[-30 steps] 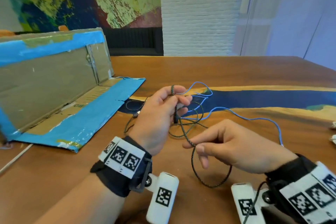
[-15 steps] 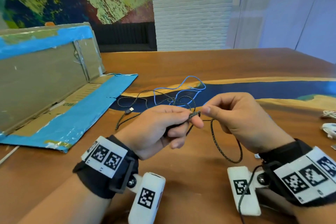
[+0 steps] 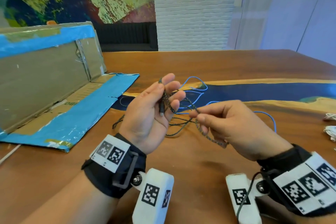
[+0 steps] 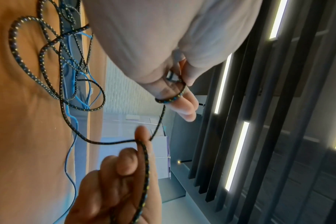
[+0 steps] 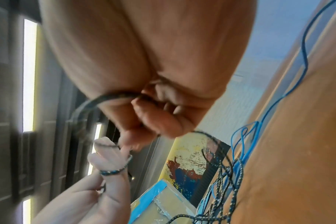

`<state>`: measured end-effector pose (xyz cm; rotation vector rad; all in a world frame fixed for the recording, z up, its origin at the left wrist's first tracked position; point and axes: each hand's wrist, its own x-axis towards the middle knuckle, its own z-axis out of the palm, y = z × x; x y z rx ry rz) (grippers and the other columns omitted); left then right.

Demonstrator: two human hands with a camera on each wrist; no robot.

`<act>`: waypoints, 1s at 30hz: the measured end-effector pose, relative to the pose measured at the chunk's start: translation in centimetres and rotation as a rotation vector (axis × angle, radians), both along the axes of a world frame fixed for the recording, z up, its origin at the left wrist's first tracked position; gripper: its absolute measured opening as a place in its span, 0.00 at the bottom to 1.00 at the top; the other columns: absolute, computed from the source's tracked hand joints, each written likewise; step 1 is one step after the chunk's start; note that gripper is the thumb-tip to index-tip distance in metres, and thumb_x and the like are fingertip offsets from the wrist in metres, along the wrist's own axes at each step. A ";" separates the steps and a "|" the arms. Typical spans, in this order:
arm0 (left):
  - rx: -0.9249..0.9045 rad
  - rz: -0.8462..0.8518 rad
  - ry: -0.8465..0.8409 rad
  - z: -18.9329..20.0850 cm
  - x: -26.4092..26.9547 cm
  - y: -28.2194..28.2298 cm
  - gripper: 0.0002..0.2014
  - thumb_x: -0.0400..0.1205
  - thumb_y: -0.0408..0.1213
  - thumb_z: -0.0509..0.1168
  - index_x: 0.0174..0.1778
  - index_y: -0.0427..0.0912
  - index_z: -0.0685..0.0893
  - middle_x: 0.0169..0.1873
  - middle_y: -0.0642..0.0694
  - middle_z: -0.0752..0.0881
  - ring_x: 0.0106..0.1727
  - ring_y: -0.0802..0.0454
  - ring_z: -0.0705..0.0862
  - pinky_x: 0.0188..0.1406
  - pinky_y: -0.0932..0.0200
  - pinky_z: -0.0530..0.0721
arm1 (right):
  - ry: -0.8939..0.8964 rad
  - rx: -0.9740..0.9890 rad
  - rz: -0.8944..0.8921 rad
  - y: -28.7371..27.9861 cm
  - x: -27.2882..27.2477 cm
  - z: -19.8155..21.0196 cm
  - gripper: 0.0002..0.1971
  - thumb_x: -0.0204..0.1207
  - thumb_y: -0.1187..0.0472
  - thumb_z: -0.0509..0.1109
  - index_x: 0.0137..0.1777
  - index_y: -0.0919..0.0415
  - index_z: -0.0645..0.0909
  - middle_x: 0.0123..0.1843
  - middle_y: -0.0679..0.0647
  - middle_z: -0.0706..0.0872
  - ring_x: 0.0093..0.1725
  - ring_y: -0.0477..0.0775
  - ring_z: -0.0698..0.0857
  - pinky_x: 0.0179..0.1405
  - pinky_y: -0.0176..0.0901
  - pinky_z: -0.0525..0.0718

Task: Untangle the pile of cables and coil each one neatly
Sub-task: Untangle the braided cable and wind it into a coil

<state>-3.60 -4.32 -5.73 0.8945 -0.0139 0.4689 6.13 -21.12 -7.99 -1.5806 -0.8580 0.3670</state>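
A black braided cable [image 3: 166,99] is looped over the fingers of my raised left hand [image 3: 164,87], whose thumb pinches it against the index finger. The cable's plug [image 3: 161,112] hangs in front of the palm. My right hand [image 3: 197,115] pinches the same cable a short way to the right, and a length trails under its palm. The rest of the black cable lies tangled with a thin blue cable [image 3: 197,94] on the wooden table [image 3: 200,165]. The left wrist view shows the loop [image 4: 171,99] round a fingertip; the right wrist view shows the loop [image 5: 113,172] too.
An opened cardboard box [image 3: 45,78] with blue tape lies at the left. White cables [image 3: 330,130] sit at the table's right edge. The blue cable's far run [image 3: 272,123] curves behind my right hand.
My left hand has risen and turned palm toward me, with the cable now looped over its fingers. The right hand has drawn away to the right and lower, still pinching the cable.
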 end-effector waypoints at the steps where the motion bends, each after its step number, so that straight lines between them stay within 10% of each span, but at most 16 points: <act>1: -0.013 0.019 0.013 -0.1 0.1 0.2 0.15 0.92 0.34 0.54 0.67 0.37 0.83 0.41 0.49 0.92 0.35 0.56 0.90 0.31 0.68 0.86 | 0.020 0.068 -0.083 0.2 0.2 0.0 0.06 0.82 0.65 0.73 0.48 0.61 0.92 0.27 0.53 0.82 0.21 0.47 0.70 0.22 0.40 0.73; 6: -0.118 0.039 0.083 -0.6 0.5 1.3 0.16 0.93 0.37 0.53 0.70 0.40 0.83 0.38 0.53 0.86 0.28 0.60 0.79 0.25 0.70 0.78 | 0.266 0.412 -0.113 -0.5 1.2 0.7 0.08 0.73 0.62 0.76 0.33 0.55 0.88 0.40 0.53 0.87 0.45 0.51 0.84 0.56 0.55 0.76; 10: -0.176 -0.145 0.062 -0.7 0.3 1.9 0.12 0.91 0.38 0.52 0.53 0.45 0.81 0.29 0.54 0.73 0.24 0.59 0.73 0.22 0.67 0.73 | 0.509 0.688 -0.011 -1.2 1.7 1.4 0.12 0.84 0.61 0.61 0.38 0.55 0.78 0.53 0.60 0.93 0.66 0.58 0.89 0.75 0.57 0.76; 13: -0.023 -0.365 0.054 -0.5 -0.4 2.0 0.12 0.88 0.36 0.52 0.42 0.44 0.78 0.24 0.53 0.64 0.20 0.56 0.65 0.19 0.63 0.66 | 0.655 0.868 0.007 -2.2 2.2 2.1 0.16 0.90 0.55 0.55 0.39 0.53 0.75 0.30 0.50 0.87 0.45 0.55 0.93 0.67 0.57 0.86; 17: 0.251 -0.523 0.126 -0.7 -0.9 1.6 0.11 0.82 0.37 0.56 0.36 0.45 0.79 0.22 0.53 0.59 0.18 0.55 0.56 0.19 0.60 0.56 | 0.713 0.943 -0.043 -3.9 3.3 2.7 0.18 0.90 0.51 0.56 0.38 0.52 0.75 0.24 0.45 0.62 0.19 0.44 0.64 0.29 0.31 0.80; 20: 0.218 -0.698 0.032 -0.9 -1.1 1.5 0.10 0.83 0.37 0.59 0.40 0.41 0.82 0.22 0.53 0.59 0.18 0.55 0.57 0.19 0.59 0.57 | 0.644 0.764 -0.133 -3.9 3.9 2.2 0.19 0.91 0.48 0.54 0.39 0.52 0.75 0.25 0.46 0.58 0.17 0.45 0.55 0.15 0.37 0.56; 24: -0.131 -0.711 -0.236 0.3 -1.2 2.9 0.16 0.90 0.36 0.52 0.64 0.31 0.81 0.25 0.50 0.64 0.23 0.53 0.64 0.25 0.57 0.63 | 0.223 0.256 -0.276 -2.8 3.7 1.5 0.19 0.92 0.52 0.53 0.42 0.55 0.77 0.24 0.51 0.60 0.19 0.49 0.54 0.20 0.36 0.50; 30: -0.396 0.091 -0.226 1.5 -0.7 4.5 0.15 0.92 0.31 0.52 0.66 0.30 0.81 0.33 0.49 0.77 0.27 0.56 0.83 0.30 0.66 0.84 | -0.286 -0.348 0.025 -2.1 1.4 1.3 0.16 0.91 0.54 0.57 0.51 0.47 0.87 0.25 0.46 0.66 0.26 0.49 0.65 0.27 0.42 0.66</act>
